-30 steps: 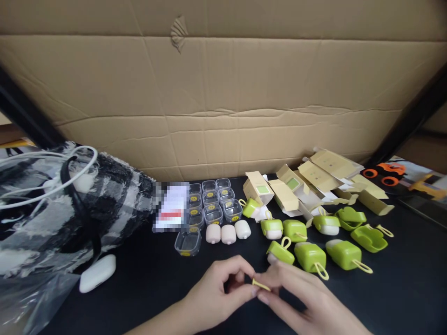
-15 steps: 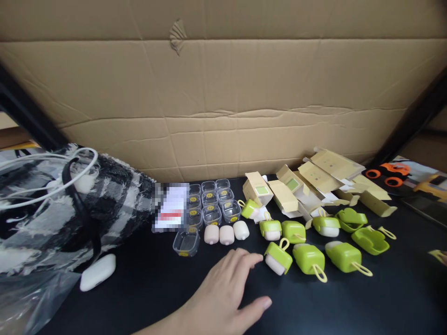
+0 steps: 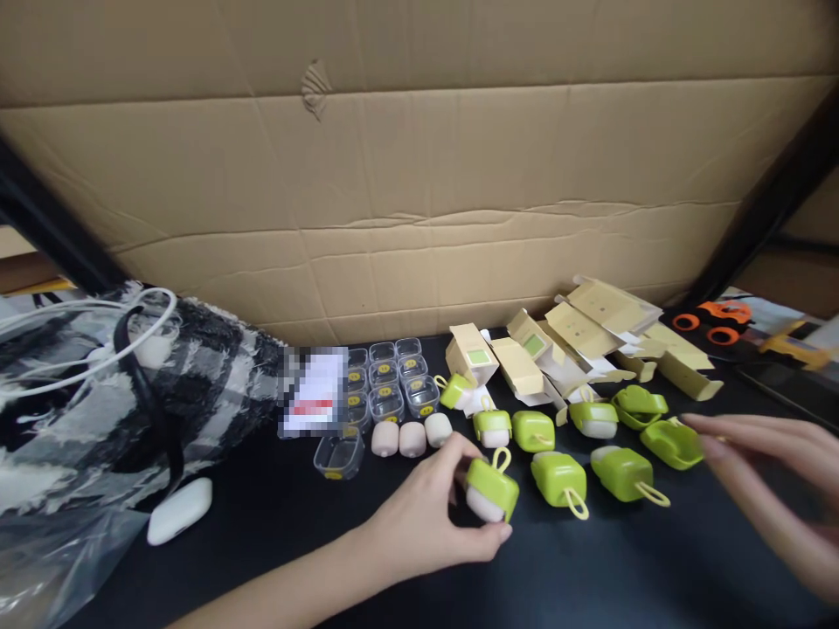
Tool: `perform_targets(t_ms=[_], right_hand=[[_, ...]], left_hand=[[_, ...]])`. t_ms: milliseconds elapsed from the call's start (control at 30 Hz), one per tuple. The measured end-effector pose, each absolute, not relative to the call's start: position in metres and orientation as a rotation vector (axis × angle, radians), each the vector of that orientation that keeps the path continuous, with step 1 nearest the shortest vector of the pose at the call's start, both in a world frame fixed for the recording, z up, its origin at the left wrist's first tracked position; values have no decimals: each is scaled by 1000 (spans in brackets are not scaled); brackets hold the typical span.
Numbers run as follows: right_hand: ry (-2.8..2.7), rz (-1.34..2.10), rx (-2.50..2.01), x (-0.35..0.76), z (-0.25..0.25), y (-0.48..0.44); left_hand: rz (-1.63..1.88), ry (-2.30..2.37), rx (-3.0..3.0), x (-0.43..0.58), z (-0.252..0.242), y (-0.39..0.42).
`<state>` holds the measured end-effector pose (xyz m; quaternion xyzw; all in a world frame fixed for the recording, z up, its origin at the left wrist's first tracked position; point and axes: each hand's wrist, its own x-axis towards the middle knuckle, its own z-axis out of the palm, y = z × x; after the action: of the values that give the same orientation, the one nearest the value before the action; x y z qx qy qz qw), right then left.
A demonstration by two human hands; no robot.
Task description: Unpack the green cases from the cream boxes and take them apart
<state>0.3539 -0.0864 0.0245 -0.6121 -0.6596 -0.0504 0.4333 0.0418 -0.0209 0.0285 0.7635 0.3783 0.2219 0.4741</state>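
My left hand (image 3: 429, 515) is closed around a green case with a pale insert and a yellow loop (image 3: 491, 487), near the front of the black table (image 3: 328, 559). My right hand (image 3: 766, 476) comes in from the right, fingers stretched out, its tips at an empty green shell (image 3: 672, 443); it is somewhat blurred. Between the hands lie two more green cases (image 3: 559, 480) (image 3: 625, 474). Behind them sits a row of green cases (image 3: 533, 430).
Small clear tubs (image 3: 386, 380) stand in rows at mid-table, with three pale inserts (image 3: 406, 437) in front. Opened tan cartons (image 3: 590, 328) lie at the back right. A black-and-white cloth bag (image 3: 131, 393) and a white earbud case (image 3: 178, 510) sit left. A cardboard wall (image 3: 419, 175) stands behind.
Both hands held a small yellow loop a second ago. The right hand went off to the right and has come back to the green shell; the left hand has taken hold of a green case.
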Motion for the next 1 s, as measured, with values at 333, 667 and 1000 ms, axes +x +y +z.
perform_targets(t_ms=[333,667,1000], right_hand=[[-2603,417,-899,221,52,-50],[-2545,512,-814,215,42,-57],[-2482,655,-726,207,43,-65]], left_hand=[[561,628,963,19,7,-48],[510,575,1048,21,4,-52],[549,547,1183,22,-11,-62]])
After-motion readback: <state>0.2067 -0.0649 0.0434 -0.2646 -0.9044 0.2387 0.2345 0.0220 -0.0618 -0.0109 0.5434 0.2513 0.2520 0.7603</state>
